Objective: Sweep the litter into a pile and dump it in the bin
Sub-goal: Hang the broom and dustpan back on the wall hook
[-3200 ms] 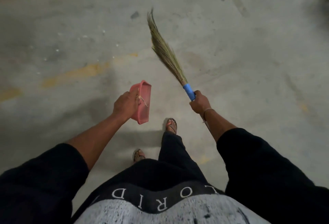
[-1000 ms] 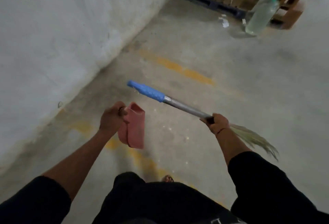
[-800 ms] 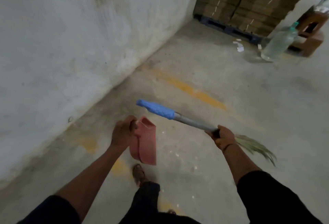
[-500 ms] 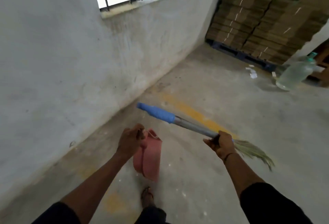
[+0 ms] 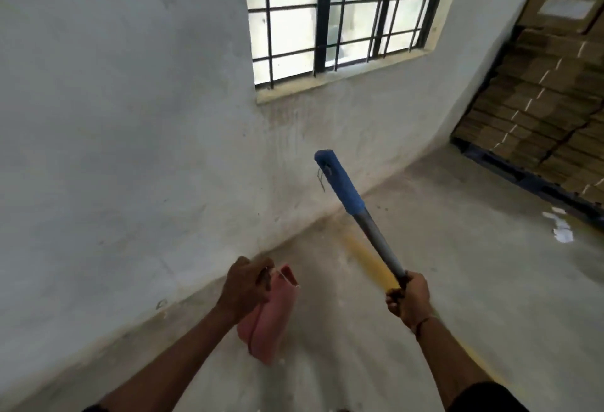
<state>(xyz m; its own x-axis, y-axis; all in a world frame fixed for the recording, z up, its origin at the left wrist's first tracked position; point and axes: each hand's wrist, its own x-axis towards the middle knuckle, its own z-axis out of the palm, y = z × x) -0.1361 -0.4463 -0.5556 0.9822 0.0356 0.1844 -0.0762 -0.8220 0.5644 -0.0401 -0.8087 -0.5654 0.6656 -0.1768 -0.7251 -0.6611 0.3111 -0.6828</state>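
Left hand is closing its grip round the top of the pink dustpan, which is hanging below it over the floor. Right hand is wrapping its grip tightly round the broom shaft, blue end pointing up toward the wall; bristles are out of sight. Paper litter is lying far right, near the boxes.

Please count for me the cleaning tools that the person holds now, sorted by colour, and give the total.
Pink: 1, the dustpan, held by the left hand.
Blue and grey: 1, the broom handle, gripped by the right hand; the bristles are out of view.
Total: 2
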